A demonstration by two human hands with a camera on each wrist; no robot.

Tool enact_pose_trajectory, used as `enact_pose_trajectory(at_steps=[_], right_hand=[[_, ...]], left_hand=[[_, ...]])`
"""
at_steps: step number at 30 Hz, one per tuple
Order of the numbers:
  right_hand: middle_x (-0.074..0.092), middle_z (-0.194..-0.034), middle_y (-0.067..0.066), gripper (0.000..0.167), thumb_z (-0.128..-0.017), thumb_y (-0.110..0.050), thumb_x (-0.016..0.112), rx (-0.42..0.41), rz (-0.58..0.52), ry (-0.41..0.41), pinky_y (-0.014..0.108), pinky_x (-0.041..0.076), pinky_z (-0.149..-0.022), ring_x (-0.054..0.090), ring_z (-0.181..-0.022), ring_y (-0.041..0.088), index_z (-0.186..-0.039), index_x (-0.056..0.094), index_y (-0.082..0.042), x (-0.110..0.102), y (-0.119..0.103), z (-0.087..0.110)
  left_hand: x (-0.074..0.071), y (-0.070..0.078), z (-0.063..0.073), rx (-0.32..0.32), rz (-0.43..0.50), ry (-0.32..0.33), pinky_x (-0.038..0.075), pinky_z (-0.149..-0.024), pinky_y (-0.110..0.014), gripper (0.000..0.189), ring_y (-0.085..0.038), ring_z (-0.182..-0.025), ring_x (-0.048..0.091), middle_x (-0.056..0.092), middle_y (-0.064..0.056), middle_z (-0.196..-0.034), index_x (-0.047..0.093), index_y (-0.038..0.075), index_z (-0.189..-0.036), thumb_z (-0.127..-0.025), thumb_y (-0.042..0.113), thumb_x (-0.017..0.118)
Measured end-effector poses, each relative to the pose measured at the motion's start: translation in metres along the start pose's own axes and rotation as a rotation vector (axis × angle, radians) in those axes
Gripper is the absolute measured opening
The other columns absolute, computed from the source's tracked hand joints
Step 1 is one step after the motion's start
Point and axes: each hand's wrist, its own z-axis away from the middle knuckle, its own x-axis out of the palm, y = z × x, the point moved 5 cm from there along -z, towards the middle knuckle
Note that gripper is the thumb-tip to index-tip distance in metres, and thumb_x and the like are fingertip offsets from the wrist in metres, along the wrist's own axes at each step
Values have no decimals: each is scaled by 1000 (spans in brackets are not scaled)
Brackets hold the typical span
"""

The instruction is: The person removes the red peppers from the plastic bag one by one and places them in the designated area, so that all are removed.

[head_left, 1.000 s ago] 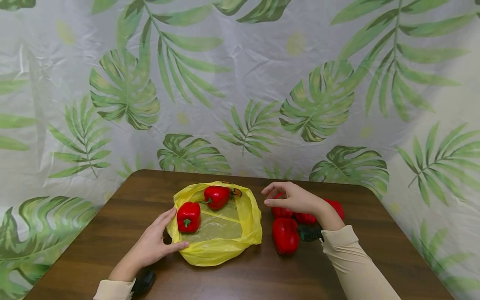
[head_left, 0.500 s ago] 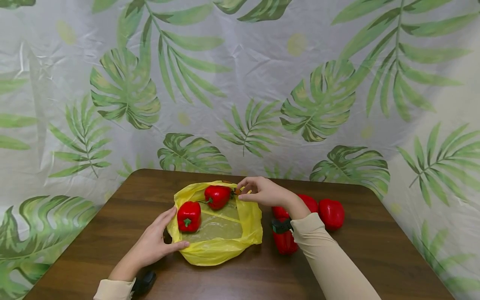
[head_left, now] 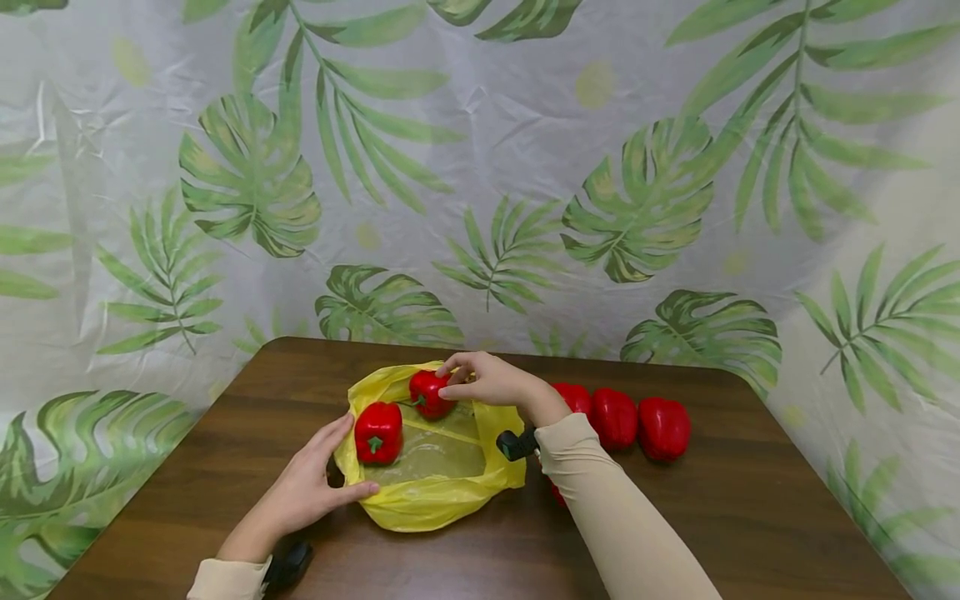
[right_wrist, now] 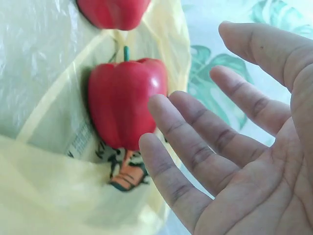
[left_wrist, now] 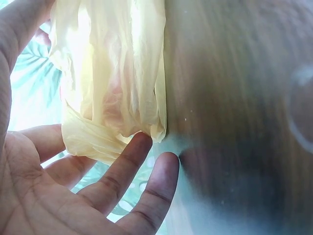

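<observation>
A person works with both bare hands around a yellow plastic bag, which lies with its mouth spread wide on a dark brown wooden table. Two glossy red peppers with green stems are inside the bag: the near pepper against the bag's left wall, and the far pepper by the bag's back edge, the two a little apart.

The left hand holds the left side of the bag, its thumb over the front rim and its fingers spread along the outside. The right hand reaches across the bag's back right corner to the far pepper. Its fingers are loosely bent and spread, not clasped round the pepper; fingertips overlap the pepper's edge in the right wrist view, but whether they touch cannot be told. Beside that pepper, the bag bears an orange and black print.

To the right of the bag stands a row of three red peppers, the nearest to the bag partly covered by the right arm. Another bit of red shows below that beige sleeve, just right of the bag. Well beyond the bag hangs a pale cloth printed with green leaves
</observation>
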Motion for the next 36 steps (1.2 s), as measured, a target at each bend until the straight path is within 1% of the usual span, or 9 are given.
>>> enact_pose_trajectory(at_steps=[4, 9, 18, 20, 22, 26, 30, 33, 36], right_hand=[[71, -138, 16, 40, -106, -29, 69, 12, 0, -16, 40, 59, -104, 68, -125, 31, -139, 65, -7, 10, -2, -11], [73, -135, 15, 40, -105, -30, 70, 7, 42, -28, 36, 59, -99, 70, -122, 27, -138, 66, -8, 20, -8, -23], [71, -138, 18, 42, -106, -26, 70, -28, 73, -80, 29, 61, -93, 70, -121, 30, -141, 66, -3, 37, -28, -37], [70, -141, 19, 42, -106, -26, 70, -24, 72, -95, 31, 61, -92, 70, -120, 28, -142, 66, -4, 41, -32, -39], [67, -145, 19, 43, -106, -26, 70, -14, 64, -111, 36, 63, -92, 71, -117, 28, -143, 66, -5, 44, -35, -41], [63, -152, 18, 43, -106, -27, 69, -3, 67, -130, 44, 61, -101, 67, -129, 31, -145, 66, -7, 53, -41, -45], [64, -152, 11, 41, -105, -29, 71, 3, 136, -123, 41, 55, -113, 59, -144, 29, -143, 68, -12, 60, -45, -48], [63, -153, 8, 42, -105, -30, 72, 15, 181, -125, 42, 51, -118, 57, -146, 28, -143, 68, -15, 65, -46, -50], [62, -154, 7, 45, -104, -33, 73, 36, 210, -131, 41, 51, -118, 57, -145, 28, -146, 66, -17, 69, -46, -51]], left_hand=[[0, 0, 0, -3, 3, -2, 43, -117, -70, 110, -52, -152, 43, 38, -27, -170, 36, -3, -165, -86, 52, 88], [-1, 1, 1, -13, 8, -11, 44, -116, -70, 111, -52, -152, 43, 37, -27, -170, 35, -3, -165, -86, 54, 87], [0, -1, 0, -13, 9, -21, 47, -114, -68, 110, -52, -152, 43, 36, -26, -171, 33, -2, -166, -88, 54, 86], [0, -1, 0, -8, 7, -18, 47, -114, -69, 110, -52, -152, 43, 36, -26, -171, 33, -3, -166, -88, 54, 86], [0, 0, 0, -2, 6, -15, 48, -113, -69, 110, -53, -151, 44, 36, -27, -170, 34, -3, -166, -88, 54, 86], [-2, 1, 1, 2, 9, -12, 47, -113, -69, 111, -53, -151, 43, 37, -27, -170, 34, -4, -165, -87, 54, 86], [-2, 1, 1, 4, 9, -14, 45, -115, -71, 110, -53, -152, 42, 36, -27, -171, 34, -3, -166, -87, 54, 86], [-1, 0, 0, 5, 9, -16, 43, -115, -72, 110, -53, -153, 41, 36, -26, -171, 34, -3, -166, -87, 54, 86], [-1, 0, 0, 5, 12, -13, 42, -116, -73, 110, -53, -153, 41, 36, -26, -171, 34, -3, -166, -87, 54, 87]])
